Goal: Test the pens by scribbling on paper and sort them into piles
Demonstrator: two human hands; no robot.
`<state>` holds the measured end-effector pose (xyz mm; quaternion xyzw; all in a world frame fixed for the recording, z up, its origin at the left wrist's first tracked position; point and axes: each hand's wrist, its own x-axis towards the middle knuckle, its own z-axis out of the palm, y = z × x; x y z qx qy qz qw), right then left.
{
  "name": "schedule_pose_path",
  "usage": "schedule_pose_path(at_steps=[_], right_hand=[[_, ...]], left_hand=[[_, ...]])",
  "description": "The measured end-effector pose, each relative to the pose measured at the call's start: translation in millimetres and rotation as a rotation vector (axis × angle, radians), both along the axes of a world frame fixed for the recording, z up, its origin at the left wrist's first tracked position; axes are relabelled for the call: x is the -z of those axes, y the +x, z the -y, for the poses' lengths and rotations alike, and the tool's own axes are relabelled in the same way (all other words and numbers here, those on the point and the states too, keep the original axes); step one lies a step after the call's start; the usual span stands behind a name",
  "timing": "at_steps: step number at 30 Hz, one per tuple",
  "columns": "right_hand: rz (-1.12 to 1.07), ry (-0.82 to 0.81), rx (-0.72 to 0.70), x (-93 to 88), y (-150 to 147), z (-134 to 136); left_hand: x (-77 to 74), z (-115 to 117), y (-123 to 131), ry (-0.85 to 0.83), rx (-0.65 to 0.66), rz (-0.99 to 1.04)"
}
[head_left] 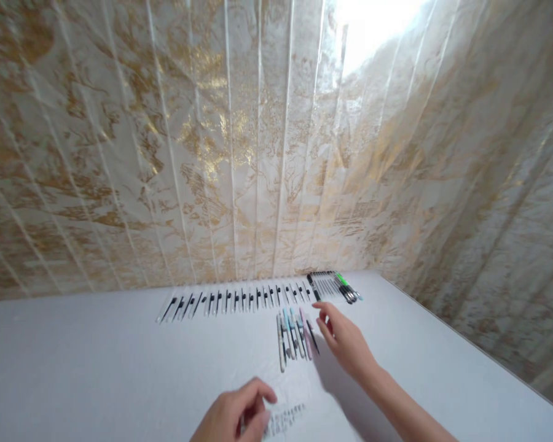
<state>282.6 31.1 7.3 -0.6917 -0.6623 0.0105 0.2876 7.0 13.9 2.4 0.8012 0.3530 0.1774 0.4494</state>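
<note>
My right hand [343, 334] reaches over the table, its index finger stretched to the lower end of a black pen [312, 286]. The thumb sits apart from that finger, and no held item shows between them. Just left of this hand lies a small group of pastel and white pens [294, 334] with dark parts among them. Low in the view, my left hand [237, 410] hovers by a sheet of paper [325, 417] bearing dark handwriting. Its fingers are loosely bent, with a gap between index finger and thumb; nothing is visible in it.
Along the back of the white table [96, 362] runs a long row of slim clear pens or tubes [228, 301] with black parts. At its right end lie thin dark sticks [327, 285] and green-and-black pens [344, 283]. Gold-patterned sheeting [212, 153] hangs behind.
</note>
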Motion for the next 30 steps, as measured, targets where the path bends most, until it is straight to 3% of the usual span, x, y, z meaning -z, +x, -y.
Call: schedule_pose_path(at_steps=[2,4,8,11,19,25,30], right_hand=[[-0.048,0.024,-0.076,12.4,-25.1,17.3],[-0.173,0.073,-0.111,20.7,-36.6,25.3],[-0.273,0.130,-0.103,24.1,-31.5,22.3],[-0.298,0.150,-0.090,23.1,-23.6,18.9],[-0.337,0.100,-0.120,26.6,-22.9,18.1],[-0.288,0.046,-0.153,24.4,-25.9,23.2],[-0.261,-0.087,-0.285,8.4,-46.6,34.4]], left_hand=[[-10.3,-15.1,11.3,0.188,-0.074,0.026],[-13.9,-35.3,25.3,0.409,-0.062,0.029],[-5.9,-73.2,50.4,0.493,-0.014,-0.005],[1.4,-86.1,58.1,0.525,0.004,-0.036],[1.5,-79.7,43.1,0.545,0.013,-0.095],[0.0,-64.3,9.9,0.536,0.031,-0.113],[0.8,-66.8,-19.7,0.572,0.106,-0.165]])
